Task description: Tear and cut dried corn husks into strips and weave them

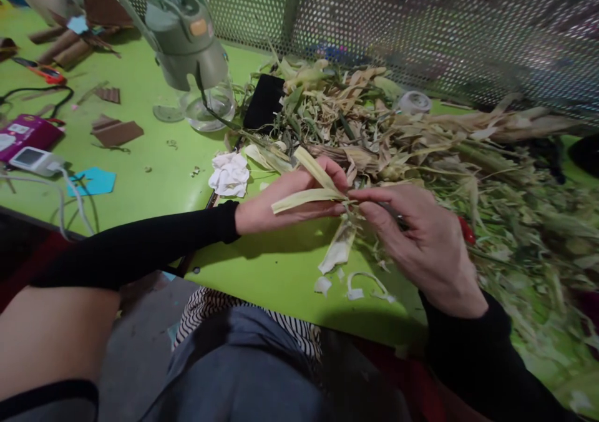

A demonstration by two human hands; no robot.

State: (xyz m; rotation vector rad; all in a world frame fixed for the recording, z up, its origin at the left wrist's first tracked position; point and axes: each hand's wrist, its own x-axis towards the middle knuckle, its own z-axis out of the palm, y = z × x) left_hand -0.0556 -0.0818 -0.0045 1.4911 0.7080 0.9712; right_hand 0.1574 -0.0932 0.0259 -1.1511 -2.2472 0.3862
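Observation:
Pale yellow-green corn husk strips (309,195) fan out in a V from between my two hands, over the front of the green table. My left hand (285,205) is closed around their joined end, fingers pointing right. Thumb and forefinger of my right hand (416,235) pinch the same end from the other side. Thin frayed bits hang below the pinch, and what exactly the right fingertips grip is too small to tell. Below lie a loose husk piece (337,247) and several small white scraps (322,284). Something red (467,230) shows beside my right hand, mostly hidden.
A heap of dry corn husks (346,110) covers the back and right of the green table (154,160). A water bottle (187,47), black phone (264,102), crumpled tissue (228,174), tape roll (414,102) and white charger (36,160) stand around. A perforated metal screen (421,22) borders the back.

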